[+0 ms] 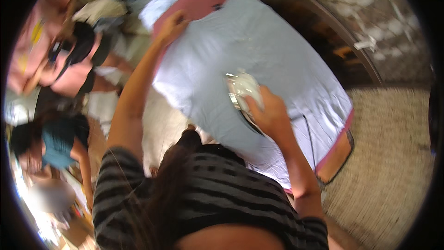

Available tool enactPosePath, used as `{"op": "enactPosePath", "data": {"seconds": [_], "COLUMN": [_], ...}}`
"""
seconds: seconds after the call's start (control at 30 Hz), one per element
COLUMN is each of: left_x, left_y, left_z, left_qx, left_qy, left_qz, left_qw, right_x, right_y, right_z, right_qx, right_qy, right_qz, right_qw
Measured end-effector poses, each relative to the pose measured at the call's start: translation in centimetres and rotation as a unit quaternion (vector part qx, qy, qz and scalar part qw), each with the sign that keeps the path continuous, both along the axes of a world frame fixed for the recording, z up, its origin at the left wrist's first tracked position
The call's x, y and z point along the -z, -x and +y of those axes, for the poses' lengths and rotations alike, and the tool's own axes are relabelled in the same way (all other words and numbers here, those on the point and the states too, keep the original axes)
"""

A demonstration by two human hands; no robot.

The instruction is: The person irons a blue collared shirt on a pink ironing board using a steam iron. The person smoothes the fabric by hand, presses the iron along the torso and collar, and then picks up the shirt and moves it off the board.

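A light blue cloth (222,46) lies spread over a board with a dark pink cover (196,5), which shows at the far left and along the right edge. My right hand (269,111) is wrapped round the handle of a white clothes iron (245,85), blurred by motion, over the middle of the cloth. From the iron a dark cord (309,139) trails toward the board's near right edge. Far to the left, my left hand (173,28) is closed at the cloth's border, its fingers bent against the fabric; the fingertips are partly hidden.
At left are several other people, one in a dark teal top (64,143), another in pink (69,81). Piled fabric (101,9) lies behind them. A dark wooden piece of furniture (333,32) stands beyond the board's right side, above a woven mat (384,157).
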State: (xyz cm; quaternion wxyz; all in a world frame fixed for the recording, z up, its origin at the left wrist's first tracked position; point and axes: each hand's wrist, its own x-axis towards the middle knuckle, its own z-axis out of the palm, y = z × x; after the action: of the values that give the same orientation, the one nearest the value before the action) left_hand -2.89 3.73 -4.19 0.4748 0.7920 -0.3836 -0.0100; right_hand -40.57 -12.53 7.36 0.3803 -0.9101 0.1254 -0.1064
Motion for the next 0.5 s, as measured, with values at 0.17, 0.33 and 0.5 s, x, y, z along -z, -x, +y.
{"op": "enactPosePath", "data": {"seconds": [0.17, 0.33, 0.5], "left_x": [4.9, 5.1, 2.8], "left_y": [0.3, 4.3, 8.5], "left_z": [-6.5, -9.4, -7.0], "left_qx": [-0.007, 0.064, 0.157], "left_qy": [-0.04, -0.032, -0.041], "left_qz": [-0.032, -0.053, -0.031], "left_qw": [0.999, 0.996, 0.986], "right_x": [3.1, 5.8, 4.0], "right_y": [-6.1, -10.8, -8.4], "right_z": [-0.6, 4.0, 6.8], "right_qx": [0.044, -0.019, -0.03], "right_qy": [-0.025, 0.065, 0.103], "right_qz": [0.071, 0.021, 0.076], "right_qw": [0.996, 0.998, 0.991]}}
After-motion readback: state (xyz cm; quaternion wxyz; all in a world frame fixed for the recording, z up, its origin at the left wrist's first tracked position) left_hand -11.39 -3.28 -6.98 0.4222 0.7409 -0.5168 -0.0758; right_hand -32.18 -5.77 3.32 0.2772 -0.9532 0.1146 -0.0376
